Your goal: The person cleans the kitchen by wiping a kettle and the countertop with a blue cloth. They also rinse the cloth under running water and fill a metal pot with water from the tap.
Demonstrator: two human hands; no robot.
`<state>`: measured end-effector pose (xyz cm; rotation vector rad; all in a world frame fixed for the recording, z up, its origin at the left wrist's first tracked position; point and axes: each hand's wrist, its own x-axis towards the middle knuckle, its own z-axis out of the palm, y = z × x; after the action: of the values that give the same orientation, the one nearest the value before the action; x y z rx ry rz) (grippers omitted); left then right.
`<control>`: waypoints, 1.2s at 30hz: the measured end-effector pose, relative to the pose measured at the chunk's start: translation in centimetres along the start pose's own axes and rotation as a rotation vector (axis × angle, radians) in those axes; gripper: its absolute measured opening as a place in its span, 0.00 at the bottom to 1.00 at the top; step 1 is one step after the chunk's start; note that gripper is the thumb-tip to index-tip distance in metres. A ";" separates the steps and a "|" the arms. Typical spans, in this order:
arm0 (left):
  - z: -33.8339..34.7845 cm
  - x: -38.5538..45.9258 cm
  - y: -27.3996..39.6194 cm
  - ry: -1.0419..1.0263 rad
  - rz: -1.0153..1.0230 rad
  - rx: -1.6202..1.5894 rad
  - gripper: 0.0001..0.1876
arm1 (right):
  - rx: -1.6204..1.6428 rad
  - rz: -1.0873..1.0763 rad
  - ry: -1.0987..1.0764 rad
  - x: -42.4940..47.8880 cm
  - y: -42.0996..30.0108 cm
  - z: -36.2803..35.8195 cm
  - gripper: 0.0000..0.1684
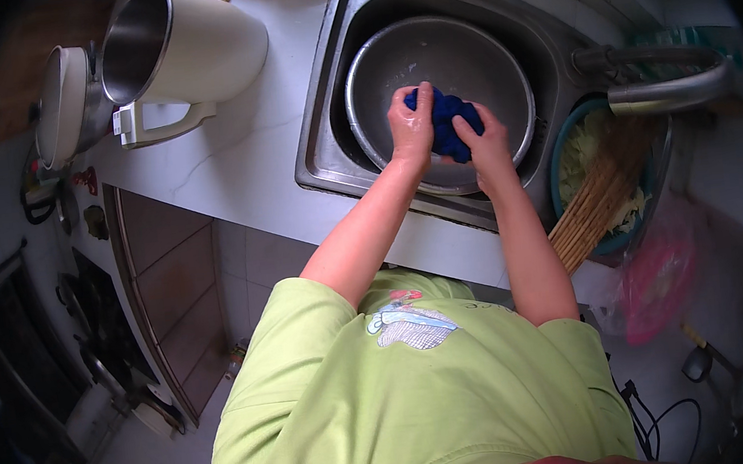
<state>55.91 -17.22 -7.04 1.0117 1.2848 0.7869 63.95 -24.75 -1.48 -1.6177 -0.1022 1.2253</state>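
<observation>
Both my hands grip a bunched dark blue cloth (450, 124) above a round metal basin (388, 56). My left hand (412, 127) has hold of its left end, with the thumb over the top. On the cloth's right side my right hand (489, 139) is closed around it, and part of the fingers is hidden behind the fabric. Wet skin shows on my left hand. The basin sits inside a stainless steel sink (323, 144), and a few light spots show on its bottom.
A curved metal faucet (667, 96) extends from the sink's right side. Beside it, a bundle of wooden sticks (588, 218) lies across a teal basin (556, 167) of leafy pieces. A cream jug (219, 42) lies on the counter (205, 174) at left, near a lidded pot (68, 107).
</observation>
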 end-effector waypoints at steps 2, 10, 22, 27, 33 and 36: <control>-0.9 0.1 1.2 0.032 -0.056 -0.082 0.19 | -0.009 -0.037 0.047 0.7 0.7 -1.3 0.23; -5.3 1.3 2.2 -0.304 0.188 0.369 0.23 | 0.334 -0.222 -0.122 -2.0 -3.7 -2.4 0.19; -2.9 -0.1 5.2 -0.580 0.338 0.396 0.29 | 0.154 -0.360 -0.188 -3.0 -6.4 -3.0 0.28; -4.3 -0.5 8.5 -0.654 0.333 0.270 0.22 | 0.230 -0.262 -0.056 -2.6 -6.8 -4.9 0.28; -4.9 -0.7 12.0 -0.764 0.612 0.893 0.36 | 0.057 -0.252 0.017 -2.4 -6.6 -5.3 0.24; -4.4 -1.7 13.9 -0.737 0.628 1.296 0.23 | -0.120 -0.102 -0.012 -2.3 -6.5 -6.8 0.22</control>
<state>52.26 -12.76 6.50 2.5191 0.6957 -0.1608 71.03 -27.74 4.38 -1.6880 -0.2671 1.1691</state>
